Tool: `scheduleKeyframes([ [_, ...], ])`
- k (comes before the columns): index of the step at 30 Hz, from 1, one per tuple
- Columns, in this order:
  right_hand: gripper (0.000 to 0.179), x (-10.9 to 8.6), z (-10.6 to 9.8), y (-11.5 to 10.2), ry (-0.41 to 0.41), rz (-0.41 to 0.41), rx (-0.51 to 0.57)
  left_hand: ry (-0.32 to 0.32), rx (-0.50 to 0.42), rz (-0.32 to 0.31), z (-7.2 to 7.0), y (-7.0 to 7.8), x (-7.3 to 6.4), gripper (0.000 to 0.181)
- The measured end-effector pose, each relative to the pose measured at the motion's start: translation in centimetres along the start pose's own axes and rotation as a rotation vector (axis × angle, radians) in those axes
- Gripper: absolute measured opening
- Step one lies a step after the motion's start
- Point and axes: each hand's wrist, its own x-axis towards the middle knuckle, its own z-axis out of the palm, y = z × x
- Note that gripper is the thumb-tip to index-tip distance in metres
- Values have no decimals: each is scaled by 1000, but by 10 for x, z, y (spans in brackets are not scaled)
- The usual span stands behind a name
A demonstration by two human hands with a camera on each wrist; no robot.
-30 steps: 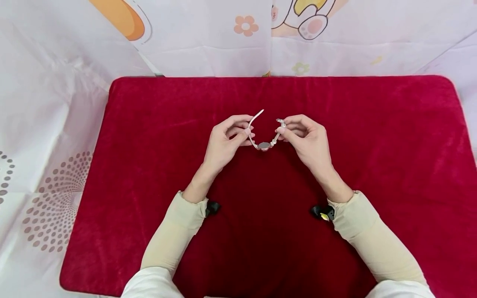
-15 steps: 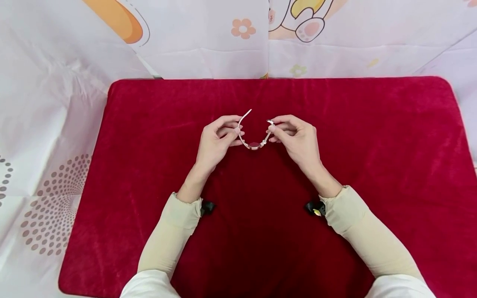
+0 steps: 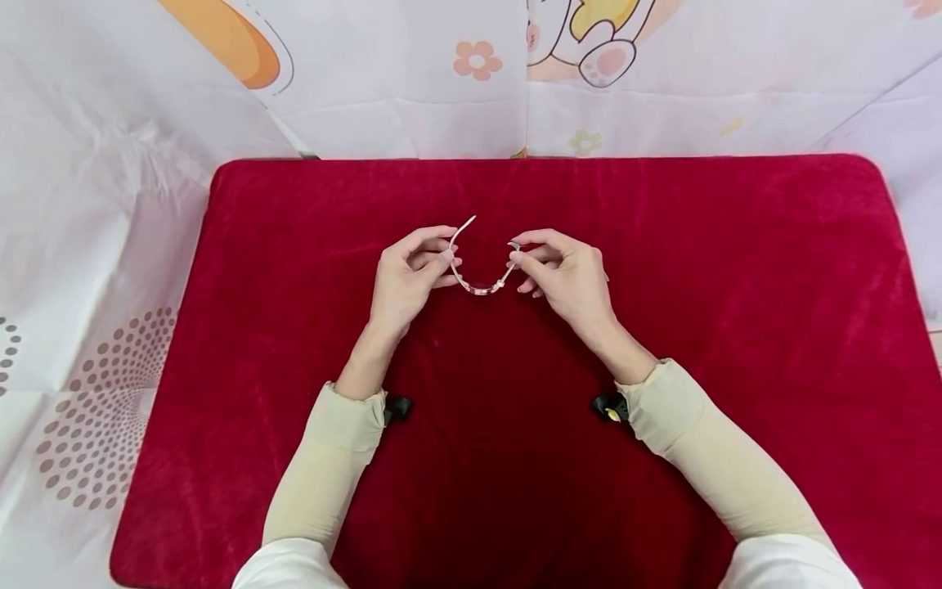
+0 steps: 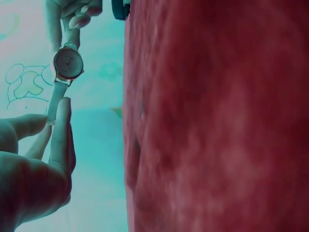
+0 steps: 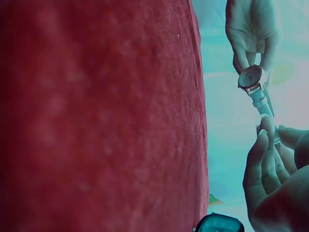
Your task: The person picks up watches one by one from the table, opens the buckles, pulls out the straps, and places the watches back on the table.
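Observation:
A wristwatch (image 3: 482, 290) with a pale strap and a round, rose-rimmed case hangs in a U between both hands, above the red cloth. My left hand (image 3: 408, 274) pinches the long strap half between thumb and fingers; its free tip sticks up past them. With thumb and index finger my right hand (image 3: 567, 270) pinches the buckle end, its other fingers spread below. In the left wrist view the dial of the watch (image 4: 68, 63) faces the camera. In the right wrist view the watch (image 5: 251, 77) shows its case and a strap loop near the right fingertips.
A red velvet cloth (image 3: 294, 343) covers the table under both hands. Behind it hangs a pale curtain (image 3: 397, 74) with cartoon prints, and another printed sheet (image 3: 74, 245) stands at the left. Black wrist cameras (image 3: 397, 409) sit at both cuffs.
Both hands and the watch have shifted left in the head view. The watch case has tipped so its dial no longer shows there. The right hand's lower fingers have spread away from the strap.

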Motion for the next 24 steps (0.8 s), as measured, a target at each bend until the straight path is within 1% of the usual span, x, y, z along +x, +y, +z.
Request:
scheduleKeyframes([
  [7,19,10,13,0,-81,66,-116,45,53,-72,-12,-1,0,30],
  [11,19,15,17,-1,-118,92,-167,54,61,-91,-15,1,1,29],
  [15,19,20,20,0,-141,122,-189,59,82,-91,-18,2,4,28],
  [19,18,24,24,1,-177,128,-204,73,123,-88,-23,2,7,27],
  [24,16,28,29,1,-206,145,-204,91,173,-115,-27,1,9,27],
])
